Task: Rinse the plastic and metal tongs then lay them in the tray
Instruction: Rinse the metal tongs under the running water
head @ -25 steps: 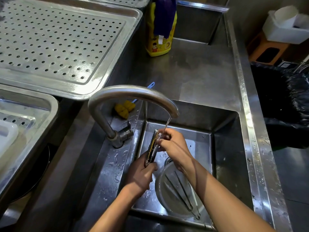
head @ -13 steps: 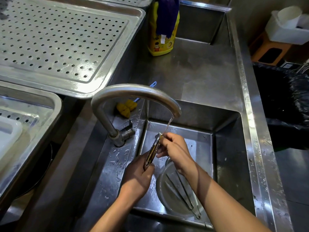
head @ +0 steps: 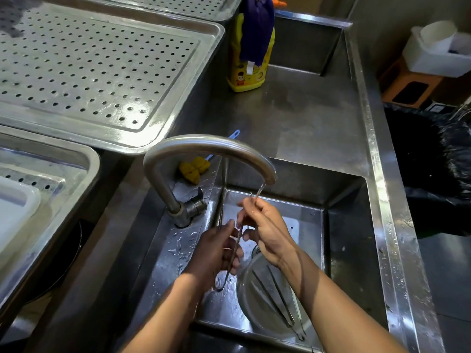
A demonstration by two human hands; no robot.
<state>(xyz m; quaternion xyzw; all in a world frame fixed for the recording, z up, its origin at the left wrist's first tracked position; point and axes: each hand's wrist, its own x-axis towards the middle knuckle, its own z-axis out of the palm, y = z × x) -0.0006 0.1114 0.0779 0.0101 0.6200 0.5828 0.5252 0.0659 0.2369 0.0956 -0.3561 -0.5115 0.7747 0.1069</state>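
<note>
Nearest, low in sink (head: 351, 238): round metal bowl (head: 242, 296) on basin floor, w/ spare thin metal tongs (head: 276, 300) lying inside, ends toward bowl's bottom-right rim. Both forearms in from bottom edge, L one just left of bowl, R one crossing over it.

Gripping held tongs (head: 236, 242) low down w/ L hand (head: 216, 253), fingers curled round the arms, looped end poking out below palm. Pinching upper end of same tongs w/ R hand (head: 267, 230), thumb & fingertips closed on it, directly under water stream (head: 259, 191). Held tongs thin, metal-looking, near upright, over basin between the 2 hands; exact material hard to tell.

Further back: curved steel faucet (head: 209, 146) arching over basin, valve lever (head: 197, 203) at its base on wet ledge. Behind that, yellow sponge brush (head: 193, 169) w/ blue handle, flat on counter (head: 305, 118).

Left edge: corner of a steel tray (head: 84, 159) w/ a white plastic piece (head: 15, 207) in it. Beyond & touching it, large perforated tray (head: 96, 72), wet in spots.

Far end of counter: yellow detergent bottle (head: 244, 77), upright, purple cloth (head: 257, 31) draped over its top. Far right, off the counter: black bin bag (head: 433, 179), then white container (head: 433, 54) on an orange box (head: 405, 85)
</note>
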